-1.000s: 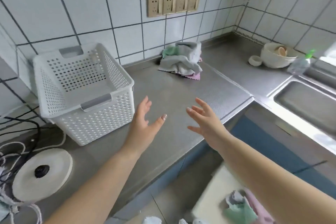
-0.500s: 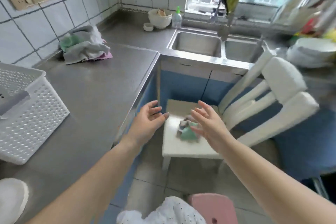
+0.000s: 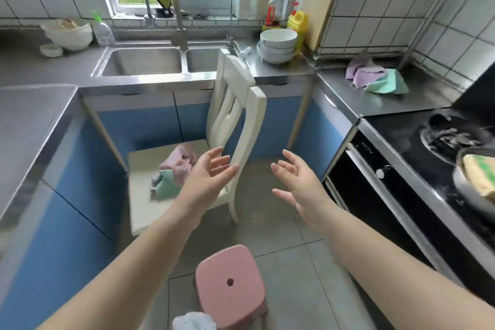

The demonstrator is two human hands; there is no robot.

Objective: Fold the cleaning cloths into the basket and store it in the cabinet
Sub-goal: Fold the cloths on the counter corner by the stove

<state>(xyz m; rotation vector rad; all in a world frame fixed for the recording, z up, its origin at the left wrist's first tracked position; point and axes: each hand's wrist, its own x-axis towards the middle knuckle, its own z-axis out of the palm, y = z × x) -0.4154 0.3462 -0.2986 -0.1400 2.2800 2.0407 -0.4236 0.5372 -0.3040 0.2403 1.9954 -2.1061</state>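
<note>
A crumpled heap of pink and green cleaning cloths (image 3: 171, 171) lies on the seat of a white chair (image 3: 235, 104) in front of the sink cabinets. Another pile of purple, pink and green cloths (image 3: 375, 78) sits on the steel counter at the right, beside the stove. My left hand (image 3: 207, 178) hovers open just right of the chair's cloths, palm turned inward, holding nothing. My right hand (image 3: 297, 182) is open too, fingers spread, above the floor between the chair and the oven. The basket is out of view.
A double sink (image 3: 160, 60) sits under the window, with stacked white bowls (image 3: 277, 45) to its right. A black stove (image 3: 439, 147) with a pan (image 3: 476, 177) fills the right side. A pink stool (image 3: 230, 284) stands on the floor below my hands. Blue cabinet doors (image 3: 139, 128) line the counters.
My view has swung right, from the basket and countertop to the sink, chair and stove. Both hands stayed open and empty in front of me.
</note>
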